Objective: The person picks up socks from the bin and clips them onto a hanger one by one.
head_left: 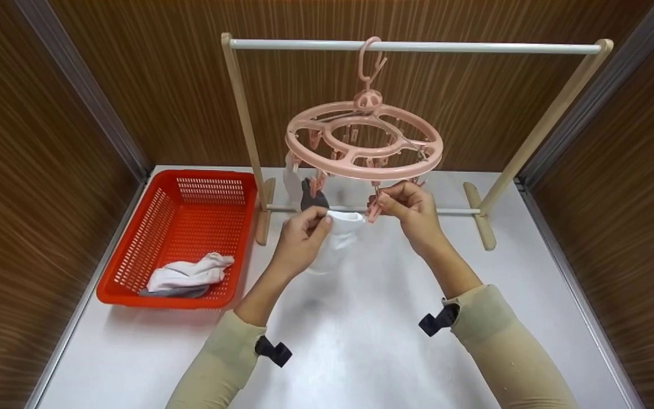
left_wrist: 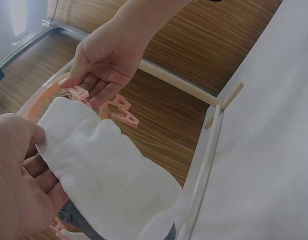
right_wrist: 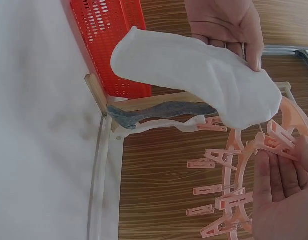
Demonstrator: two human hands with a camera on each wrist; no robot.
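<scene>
My left hand (head_left: pixel 301 241) pinches a white sock (head_left: pixel 341 234) near its cuff, thumb on top, and the sock hangs down below. Just to the right, my right hand (head_left: pixel 415 218) holds a pink clothespin (right_wrist: pixel 276 137) between thumb and fingers. The sock's cuff lies right beside that clothespin in the head view. Above both hands is the round pink drying hanger (head_left: pixel 355 170) with several clothespins around it. A grey sock (right_wrist: pixel 169 111) and another white sock (right_wrist: pixel 161 125) hang from its clips on the left side.
A red plastic basket (head_left: pixel 191 227) stands at the left, with a white sock (head_left: pixel 191 274) and a grey one (head_left: pixel 182 292) inside. The hanger hooks over the white bar (head_left: pixel 474 48) of a wooden-legged rack. Wood-patterned walls (head_left: pixel 134 74) enclose the white table (head_left: pixel 361 341).
</scene>
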